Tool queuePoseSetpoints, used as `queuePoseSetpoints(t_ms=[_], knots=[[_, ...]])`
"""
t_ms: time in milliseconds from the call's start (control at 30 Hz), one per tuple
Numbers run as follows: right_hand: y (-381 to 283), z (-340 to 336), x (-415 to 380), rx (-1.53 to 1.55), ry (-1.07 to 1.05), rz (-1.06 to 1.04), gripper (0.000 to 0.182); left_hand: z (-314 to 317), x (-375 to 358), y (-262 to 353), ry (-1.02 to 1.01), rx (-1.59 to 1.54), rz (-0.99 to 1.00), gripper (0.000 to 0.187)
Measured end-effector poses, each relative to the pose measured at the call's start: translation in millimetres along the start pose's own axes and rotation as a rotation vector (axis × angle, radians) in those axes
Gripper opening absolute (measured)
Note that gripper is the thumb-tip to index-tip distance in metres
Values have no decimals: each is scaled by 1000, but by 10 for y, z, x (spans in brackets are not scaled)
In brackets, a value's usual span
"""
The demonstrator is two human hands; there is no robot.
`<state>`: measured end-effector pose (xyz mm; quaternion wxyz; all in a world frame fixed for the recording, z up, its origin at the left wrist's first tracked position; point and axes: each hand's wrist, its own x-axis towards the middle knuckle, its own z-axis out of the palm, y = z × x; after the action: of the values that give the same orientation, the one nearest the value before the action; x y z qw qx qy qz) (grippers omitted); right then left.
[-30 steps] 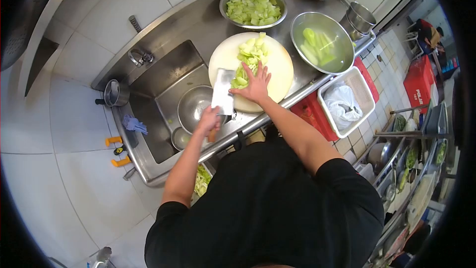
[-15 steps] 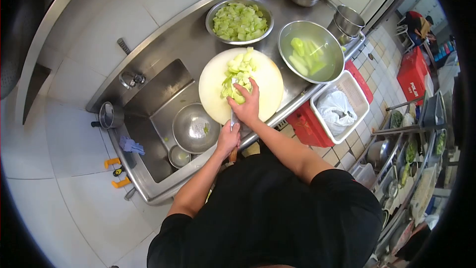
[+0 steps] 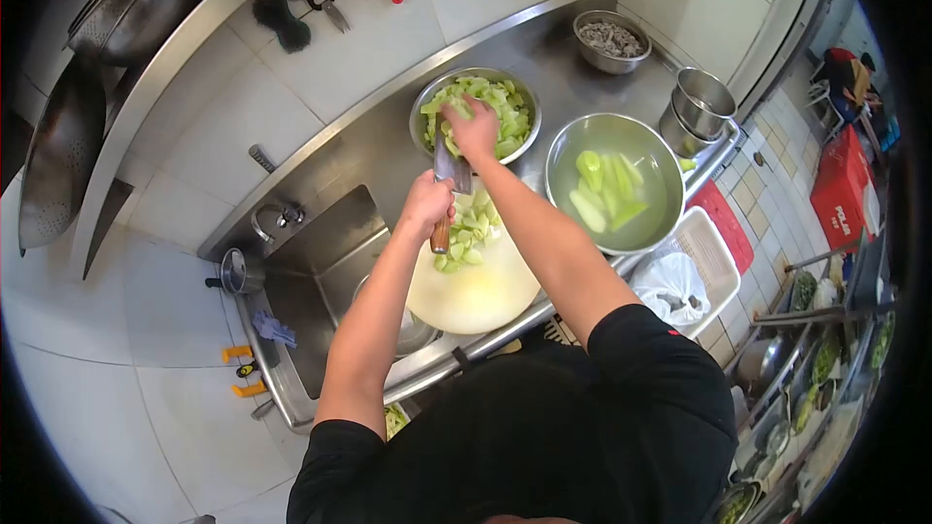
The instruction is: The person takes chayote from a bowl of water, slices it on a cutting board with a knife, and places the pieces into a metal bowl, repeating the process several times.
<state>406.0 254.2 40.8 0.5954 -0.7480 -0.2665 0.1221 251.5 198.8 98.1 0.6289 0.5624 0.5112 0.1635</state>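
My left hand [image 3: 427,204] is closed around the wooden handle of a cleaver [image 3: 452,167], whose broad blade reaches over the near rim of a steel bowl of sliced green vegetable [image 3: 512,107]. Over that bowl, my right hand [image 3: 473,131] has its fingers curled on green slices beside the blade; its fingertips are partly hidden among them. More slices [image 3: 473,226] lie on the round white cutting board [image 3: 473,301] beneath my forearms. To the right, a large steel bowl [image 3: 560,213] holds peeled green pieces [image 3: 609,191] in water.
A sink [image 3: 335,243] with a tap [image 3: 282,218] is at left. Beyond the counter's right edge stands a white basket [image 3: 716,262] with a plastic bag [image 3: 670,286]. A small bowl of greyish food [image 3: 612,39] and stacked steel pots [image 3: 701,102] stand at the back right.
Both hands and the cleaver have moved from the board forward to the bowl of slices. Fewer slices are on the board. The camera view has tilted up, showing more wall.
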Motion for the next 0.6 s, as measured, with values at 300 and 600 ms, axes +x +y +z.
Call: queuePoseSetpoints(t_ms=[300,600], knots=[[515,193,109,-164,-319,-316,94,75,448,96,30,-55,-51,9],[864,282,657,-683,-205,-461,64,-404,-410,-145,98,173,-36,16]])
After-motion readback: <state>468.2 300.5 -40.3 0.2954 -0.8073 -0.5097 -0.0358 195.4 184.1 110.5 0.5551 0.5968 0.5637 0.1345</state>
